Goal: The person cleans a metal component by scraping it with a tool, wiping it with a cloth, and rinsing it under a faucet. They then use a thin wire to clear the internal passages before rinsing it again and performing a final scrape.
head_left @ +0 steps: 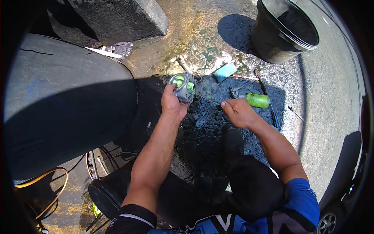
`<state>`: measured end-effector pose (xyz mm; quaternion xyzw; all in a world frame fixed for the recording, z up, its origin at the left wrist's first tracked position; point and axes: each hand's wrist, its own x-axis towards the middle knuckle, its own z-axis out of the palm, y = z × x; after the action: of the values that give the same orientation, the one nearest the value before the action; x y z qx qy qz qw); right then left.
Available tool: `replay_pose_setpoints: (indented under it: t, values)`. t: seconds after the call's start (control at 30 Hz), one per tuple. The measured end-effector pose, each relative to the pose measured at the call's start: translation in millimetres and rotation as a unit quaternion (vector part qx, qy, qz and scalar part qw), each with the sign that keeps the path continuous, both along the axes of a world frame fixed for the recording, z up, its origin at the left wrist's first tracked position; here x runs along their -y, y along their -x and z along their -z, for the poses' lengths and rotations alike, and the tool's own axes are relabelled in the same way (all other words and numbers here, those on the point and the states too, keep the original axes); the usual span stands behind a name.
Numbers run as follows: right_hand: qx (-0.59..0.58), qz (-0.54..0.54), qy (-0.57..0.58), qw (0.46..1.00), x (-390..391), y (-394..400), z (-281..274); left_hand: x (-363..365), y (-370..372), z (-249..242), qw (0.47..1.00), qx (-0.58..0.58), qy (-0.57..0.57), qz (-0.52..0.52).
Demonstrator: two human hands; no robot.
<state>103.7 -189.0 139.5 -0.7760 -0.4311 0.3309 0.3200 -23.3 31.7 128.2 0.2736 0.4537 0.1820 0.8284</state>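
My left hand [172,102] is wrapped round a grey metal throttle body [182,93] with round openings, with bright green showing inside. In my right hand [238,112], thumb and fingers pinch the end of a thin wire rod [208,100]. The rod runs left to the side of the metal part, where its far tip is hidden. Beyond my right hand, a spray bottle [258,100] of green liquid lies on its side on the wet ground. A light blue sponge [224,72] rests ahead, between both hands.
A black bucket [284,35] stands at the far right. Thin tools, including a blue-handled one [275,119] and a small one [296,113], lie right of the bottle. A big dark rounded object [70,97] fills the left, below a concrete block [113,19]. A yellow hose [64,187] curves lower left.
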Motion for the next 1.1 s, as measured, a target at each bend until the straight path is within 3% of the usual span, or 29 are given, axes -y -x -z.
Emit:
replay_pose_setpoints:
  t: [0.07,0.17,0.6,0.7,0.8,0.9,1.0,1.1]
  values:
    - [0.042,0.035,-0.013,0.998,-15.4,1.5,8.3,3.0,0.2,1.5,1.0,-0.011,0.001,0.023]
    - [-0.001,0.002,-0.03,1.0,-6.2,4.8,2.8,4.0,0.4,-7.8,1.0,0.013,0.019,0.021]
    - [-0.03,0.082,-0.025,0.996,-5.4,19.7,0.9,4.0,1.2,-10.1,0.995,0.088,-0.019,0.038]
    - [-0.057,0.043,-0.02,0.997,-9.8,15.9,11.3,10.0,0.9,-11.2,0.995,0.096,-0.017,0.038]
    - [-0.286,0.085,0.017,0.954,-5.8,17.9,17.6,11.5,3.8,-17.2,0.993,0.115,-0.016,0.029]
    - [-0.339,0.109,0.02,0.934,-13.3,30.2,4.6,18.8,0.3,-15.7,0.99,0.135,0.02,0.023]
    - [-0.322,0.091,0.005,0.942,-8.3,29.4,4.1,19.5,1.1,-19.1,0.991,0.127,0.029,0.023]
    - [0.025,0.059,-0.095,0.993,-15.6,33.9,10.8,20.9,-0.5,-21.0,0.992,0.104,0.064,0.014]
